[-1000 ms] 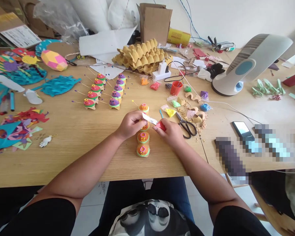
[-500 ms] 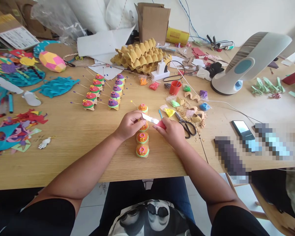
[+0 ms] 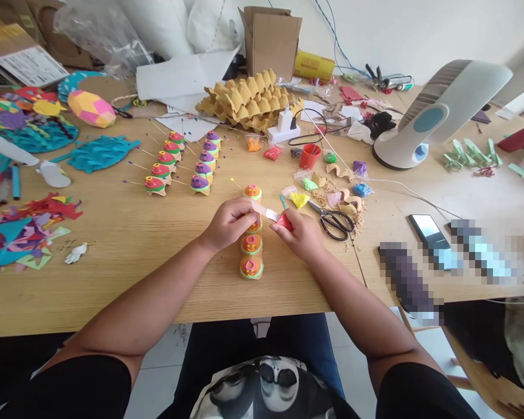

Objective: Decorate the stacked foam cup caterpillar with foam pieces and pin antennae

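Observation:
Between my two hands is stretched a small whitish plastic bag (image 3: 271,214) with red modelling clay (image 3: 283,221) at its right end. My left hand (image 3: 229,226) pinches the pale left end between thumb and fingers. My right hand (image 3: 303,234) is closed round the red end and hides part of it. Just below the bag, an orange egg-carton strip (image 3: 251,245) lies lengthwise on the table, its domes trimmed with green bands and pink and yellow clay. The hands and bag partly cover its middle domes. A yellow-tipped stick (image 3: 235,183) sticks out near its far end.
Red strip (image 3: 160,170) and purple strip (image 3: 204,167) stand at far left. Yellow clay (image 3: 299,200), scissors (image 3: 337,223), a red cup (image 3: 310,156) and carton scraps lie right of my hands. Behind are stacked egg cartons (image 3: 248,102); a white fan (image 3: 436,116) stands at right.
My hands keep their grip on the bag and have barely moved. The bag has turned slightly, and more of the red clay shows by my right hand.

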Motion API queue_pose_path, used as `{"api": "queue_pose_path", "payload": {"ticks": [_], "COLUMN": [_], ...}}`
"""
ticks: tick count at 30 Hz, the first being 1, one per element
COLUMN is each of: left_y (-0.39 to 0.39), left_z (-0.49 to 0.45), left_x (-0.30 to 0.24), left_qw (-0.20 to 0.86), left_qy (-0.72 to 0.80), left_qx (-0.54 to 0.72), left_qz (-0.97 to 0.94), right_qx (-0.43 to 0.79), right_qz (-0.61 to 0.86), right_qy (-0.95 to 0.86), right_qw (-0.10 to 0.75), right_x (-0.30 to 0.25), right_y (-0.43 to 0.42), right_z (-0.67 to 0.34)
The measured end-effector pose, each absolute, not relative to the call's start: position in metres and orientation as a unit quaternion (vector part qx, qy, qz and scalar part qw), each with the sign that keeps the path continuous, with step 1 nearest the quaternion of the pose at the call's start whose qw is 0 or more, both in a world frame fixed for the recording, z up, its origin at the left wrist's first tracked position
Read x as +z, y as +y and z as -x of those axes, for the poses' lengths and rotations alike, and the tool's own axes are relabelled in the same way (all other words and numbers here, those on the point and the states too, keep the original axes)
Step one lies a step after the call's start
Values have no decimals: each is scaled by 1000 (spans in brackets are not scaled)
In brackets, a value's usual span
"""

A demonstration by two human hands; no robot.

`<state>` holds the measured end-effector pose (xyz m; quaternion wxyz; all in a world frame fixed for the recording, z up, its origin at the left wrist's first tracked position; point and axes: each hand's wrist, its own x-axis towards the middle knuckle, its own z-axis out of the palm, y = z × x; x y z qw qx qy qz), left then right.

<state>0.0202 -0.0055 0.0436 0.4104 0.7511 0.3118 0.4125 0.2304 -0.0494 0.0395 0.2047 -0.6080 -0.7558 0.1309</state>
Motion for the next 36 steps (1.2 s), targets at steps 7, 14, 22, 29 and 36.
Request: {"api": "queue_pose_path", "payload": {"ticks": [7, 14, 22, 29, 36], "left_y": [-7, -6, -6, -7, -9], "left_z": [-21, -22, -22, -22, -21], "left_x": [40, 40, 46, 47, 45], "left_qw": [390, 340, 374, 384, 396], "left_qy": [313, 333, 313, 325, 330], "left_qx": [414, 420, 423, 411, 387], "left_qz": [-761, -773, -764, -760, -764], "right_qx": [129, 109, 114, 134, 143], "right_qz": [614, 631, 722, 630, 614], "right_qy": [-759, -751, -662, -738, -754], "right_qw": [174, 161, 166, 202, 182], "right_x": [41, 40, 38, 41, 39], "right_y": [-50, -52, -38, -46, -49], "right_z": [-229, -227, -244, -234, -231]}}
